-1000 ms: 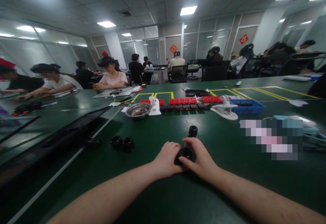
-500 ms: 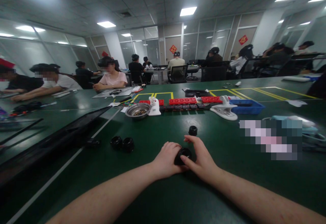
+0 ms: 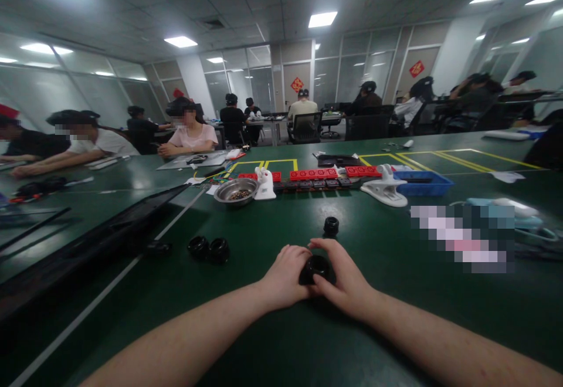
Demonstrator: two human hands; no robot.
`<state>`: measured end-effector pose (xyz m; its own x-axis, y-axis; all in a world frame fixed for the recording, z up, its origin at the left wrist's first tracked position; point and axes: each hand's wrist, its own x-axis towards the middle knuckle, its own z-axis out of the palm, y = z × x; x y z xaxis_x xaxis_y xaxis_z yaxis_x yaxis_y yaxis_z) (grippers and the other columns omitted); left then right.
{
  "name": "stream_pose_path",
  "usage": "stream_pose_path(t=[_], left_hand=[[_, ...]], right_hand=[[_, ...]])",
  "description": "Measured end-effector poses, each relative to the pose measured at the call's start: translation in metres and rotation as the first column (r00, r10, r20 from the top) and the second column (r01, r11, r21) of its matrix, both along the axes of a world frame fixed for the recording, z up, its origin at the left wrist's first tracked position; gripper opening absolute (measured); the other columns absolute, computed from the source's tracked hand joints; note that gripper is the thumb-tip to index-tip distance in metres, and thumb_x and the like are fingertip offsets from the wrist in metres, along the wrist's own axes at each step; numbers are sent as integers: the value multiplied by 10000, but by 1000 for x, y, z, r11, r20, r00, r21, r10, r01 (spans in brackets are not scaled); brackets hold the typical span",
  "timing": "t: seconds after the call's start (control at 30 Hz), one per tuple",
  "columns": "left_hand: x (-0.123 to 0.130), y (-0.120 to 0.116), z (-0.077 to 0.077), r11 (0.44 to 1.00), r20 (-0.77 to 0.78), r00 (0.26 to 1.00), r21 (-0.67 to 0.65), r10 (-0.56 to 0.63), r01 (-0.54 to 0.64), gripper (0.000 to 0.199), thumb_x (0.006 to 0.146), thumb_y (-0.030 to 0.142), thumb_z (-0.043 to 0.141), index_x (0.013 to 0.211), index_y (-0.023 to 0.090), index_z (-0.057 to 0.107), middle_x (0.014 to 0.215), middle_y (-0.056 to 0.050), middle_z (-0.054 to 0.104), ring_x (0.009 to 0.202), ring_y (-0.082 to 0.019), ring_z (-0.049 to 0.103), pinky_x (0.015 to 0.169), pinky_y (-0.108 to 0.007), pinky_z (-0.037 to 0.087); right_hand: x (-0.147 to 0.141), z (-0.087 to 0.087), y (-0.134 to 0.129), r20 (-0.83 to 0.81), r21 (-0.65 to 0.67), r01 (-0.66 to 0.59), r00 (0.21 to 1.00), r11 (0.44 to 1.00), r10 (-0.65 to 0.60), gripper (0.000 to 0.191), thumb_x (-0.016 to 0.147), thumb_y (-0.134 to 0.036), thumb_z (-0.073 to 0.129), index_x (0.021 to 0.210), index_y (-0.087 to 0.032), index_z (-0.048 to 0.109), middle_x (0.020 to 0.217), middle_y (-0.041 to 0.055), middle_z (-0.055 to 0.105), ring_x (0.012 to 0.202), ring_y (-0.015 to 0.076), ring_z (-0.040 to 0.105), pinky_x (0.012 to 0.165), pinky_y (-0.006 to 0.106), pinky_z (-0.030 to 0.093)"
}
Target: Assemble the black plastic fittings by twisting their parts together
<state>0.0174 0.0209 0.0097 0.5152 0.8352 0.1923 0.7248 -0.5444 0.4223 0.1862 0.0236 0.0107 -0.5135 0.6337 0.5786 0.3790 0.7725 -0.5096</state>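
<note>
Between my two hands is a black, tyre-like ring (image 3: 317,266) with its hole turned upward. My left hand (image 3: 285,275) wraps round its left side, fingers curled behind it. On the other side, my right hand (image 3: 348,281) has its thumb at the near rim and its index finger arched over the far right. The undersides of both grips are hidden. A smaller-looking black ring (image 3: 331,226) stands just beyond the hands. Two more black rings, a left one (image 3: 198,247) and a right one (image 3: 219,250), rest side by side to the left.
A metal bowl (image 3: 236,192) with small brass-coloured pieces stands beside a white clamp stand (image 3: 264,184). Red blocks (image 3: 313,174), another white clamp (image 3: 385,187) and a blue tray (image 3: 424,183) line the back. A long black panel (image 3: 92,240) lies left. Co-workers sit beyond.
My right hand's thumb has shifted off the ring's hole toward its near rim, and the index finger has moved slightly left. The left hand keeps its hold. The view has shifted slightly.
</note>
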Motion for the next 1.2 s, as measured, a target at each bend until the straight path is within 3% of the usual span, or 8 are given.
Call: stream_pose_path(t=[0.17, 0.4, 0.53, 0.67, 0.9, 1.07, 1.2], left_hand=[[0, 0, -1, 1000, 15, 1000, -7, -5, 5, 474, 631, 402, 649, 1016, 172, 497, 1047, -71, 528, 985, -247, 465, 930, -431, 310], [1, -1, 3, 1000, 15, 1000, -24, 5, -5, 528, 635, 397, 645, 1076, 165, 470, 1046, -80, 525, 980, -253, 469, 910, -426, 333], [1, -1, 1, 1000, 18, 1000, -13, 5, -5, 448, 633, 402, 649, 987, 171, 501, 1030, -74, 529, 976, -249, 472, 908, -426, 336], [0, 0, -1, 1000, 21, 1000, -1, -6, 6, 441, 632, 380, 651, 987, 170, 495, 1019, -68, 532, 967, -243, 475, 919, -429, 322], [2, -1, 2, 1000, 15, 1000, -21, -3, 3, 512, 634, 370, 645, 1069, 166, 470, 1051, -77, 523, 992, -251, 461, 924, -427, 318], [2, -1, 2, 1000, 10, 1000, -9, -2, 2, 436, 638, 412, 644, 973, 168, 512, 1039, -72, 526, 979, -243, 468, 913, -415, 330], [2, -2, 3, 1000, 6, 1000, -21, 4, -4, 479, 638, 433, 642, 1006, 159, 504, 1042, -80, 527, 998, -251, 460, 933, -428, 306]], right_hand=[[-2, -1, 2, 23, -41, 85, 996, 996, -84, 457, 710, -211, 528, 1133, -174, 359, 989, 91, 507, 921, 228, 491, 821, 423, 411], [2, 3, -1, 6, 10, -56, 998, 998, 56, 397, 699, -143, 445, 1092, -168, 389, 1026, 97, 492, 953, 219, 473, 839, 400, 402], [1, 1, 1, -5, 19, 41, 999, 999, -41, 441, 713, -204, 495, 1131, -166, 362, 1082, 114, 465, 1009, 244, 447, 865, 423, 382], [-2, 0, 2, 35, 4, 107, 994, 994, -107, 432, 701, -252, 554, 1094, -168, 394, 1003, 100, 509, 932, 242, 485, 820, 427, 404], [0, 5, -2, 19, 14, -22, 1000, 1000, 22, 390, 685, -131, 455, 1068, -180, 404, 1009, 92, 501, 939, 226, 479, 827, 412, 406], [0, 1, 2, 4, 24, 97, 995, 995, -97, 441, 717, -217, 518, 1128, -172, 365, 1089, 117, 464, 1016, 255, 441, 866, 441, 378], [-2, 0, 4, 18, -21, 101, 995, 995, -101, 382, 720, -208, 519, 1081, -170, 399, 970, 91, 507, 921, 231, 482, 822, 418, 406]])
